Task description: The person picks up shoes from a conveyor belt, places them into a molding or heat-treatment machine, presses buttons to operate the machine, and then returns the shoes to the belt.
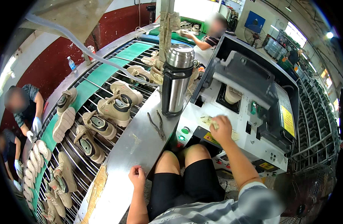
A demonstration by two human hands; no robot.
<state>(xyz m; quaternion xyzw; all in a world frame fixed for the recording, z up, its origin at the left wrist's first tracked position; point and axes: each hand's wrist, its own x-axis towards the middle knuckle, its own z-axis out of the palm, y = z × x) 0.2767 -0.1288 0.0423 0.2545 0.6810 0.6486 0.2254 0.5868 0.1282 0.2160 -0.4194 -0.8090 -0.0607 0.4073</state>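
Observation:
My left hand (137,175) rests at the edge of the metal-topped bench (132,145), its fingers curled in with nothing visible in them. My right hand (221,127) is over the white top of the machine (195,112), fingers bent down and together. Beside its fingertips lies a crumpled yellowish scrap (206,120); whether the fingers pinch part of it is hidden. Beyond that hand, a beige shoe (232,95) sits in the machine's dark opening, below a raised black cover (250,76). A lit green button (182,138) shows on the machine's near corner.
Pliers (156,125) and a large steel flask (177,80) stand or lie on the bench. Left of it, a roller conveyor with a green belt (100,71) carries several beige shoes (117,108) and pale soles (37,156). Co-workers (25,104) are at the far left and back.

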